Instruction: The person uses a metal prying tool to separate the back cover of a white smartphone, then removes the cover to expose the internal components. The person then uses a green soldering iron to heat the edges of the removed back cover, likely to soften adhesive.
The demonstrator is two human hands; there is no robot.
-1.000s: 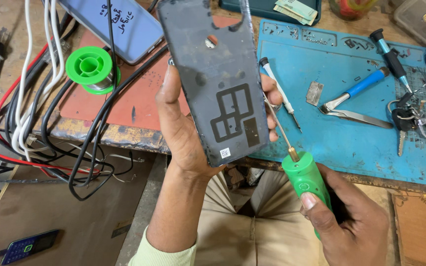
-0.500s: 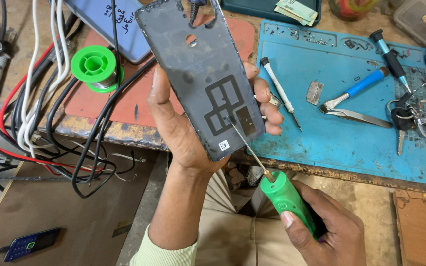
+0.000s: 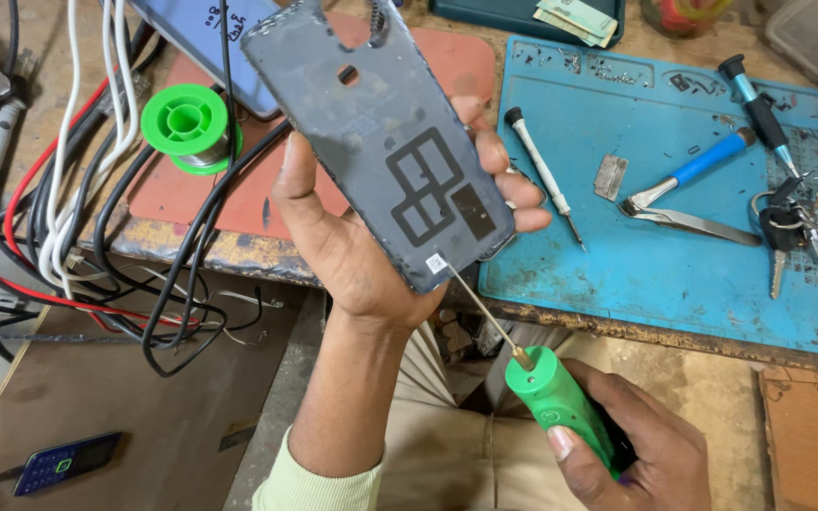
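Cluttered and worn, the desk (image 3: 239, 248) carries a blue repair mat (image 3: 674, 255) toward its right end and a red mat (image 3: 191, 189) at its near left edge, with a green solder spool (image 3: 188, 123) and a tangle of cables (image 3: 68, 218) spilling over that edge. Above the near edge, the left hand (image 3: 357, 251) grasps a dark grey phone back cover (image 3: 381, 132), inner face up, its long axis slanting from far left to near right. Below and right of it, off the desk, the right hand (image 3: 631, 449) is clenched on a green-handled screwdriver (image 3: 560, 402); its thin shaft points up-left, the tip touching the cover's near corner. On the blue mat lie a small black-capped screwdriver (image 3: 542, 170), blue-handled tweezers (image 3: 688, 189) and a bunch of keys (image 3: 797, 232).
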